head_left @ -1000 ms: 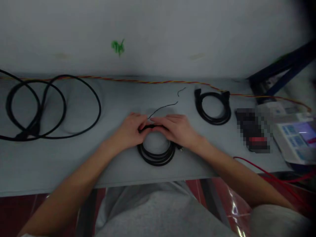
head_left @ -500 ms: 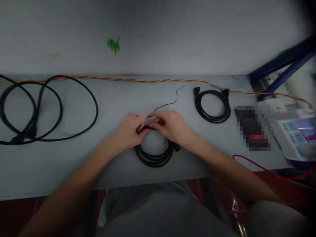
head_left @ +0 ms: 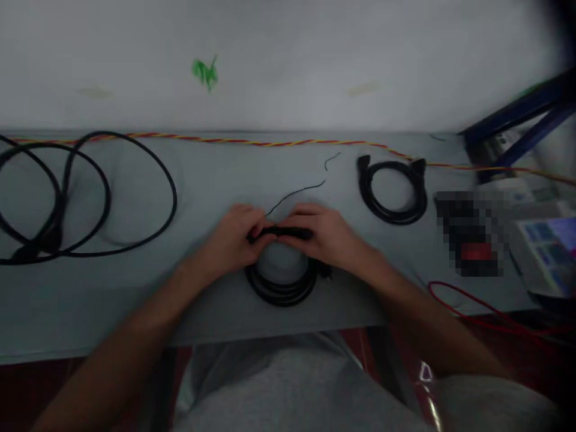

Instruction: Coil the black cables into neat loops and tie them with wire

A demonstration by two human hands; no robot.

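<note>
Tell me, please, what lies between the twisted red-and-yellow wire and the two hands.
In the head view, a thin black wire and a short black wire lie between the twisted wire and the left hand and right hand.

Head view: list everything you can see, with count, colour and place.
Bench top: 1, pale grey, across the view.
Coiled cable: 1, black, front centre of the bench, its top held in both hands.
Coiled cable with plugs: 1, black, right of centre.
Loose cable loops: 1 cable, black, left side.
Twisted wire: 1, red and yellow, along the bench's back edge.
Thin wire pieces: 2 visible lengths, black, behind the hands.
Wire loop: 1, red, front right edge.
Pixelated object: 1, black and red, right side.
Screen device: 1, pale with blue display, far right.
Metal frame: 1, dark blue, upper right.
Wall mark: 1, green, on the wall.
Left hand: 1, on the coiled cable.
Right hand: 1, on the coiled cable.
</note>
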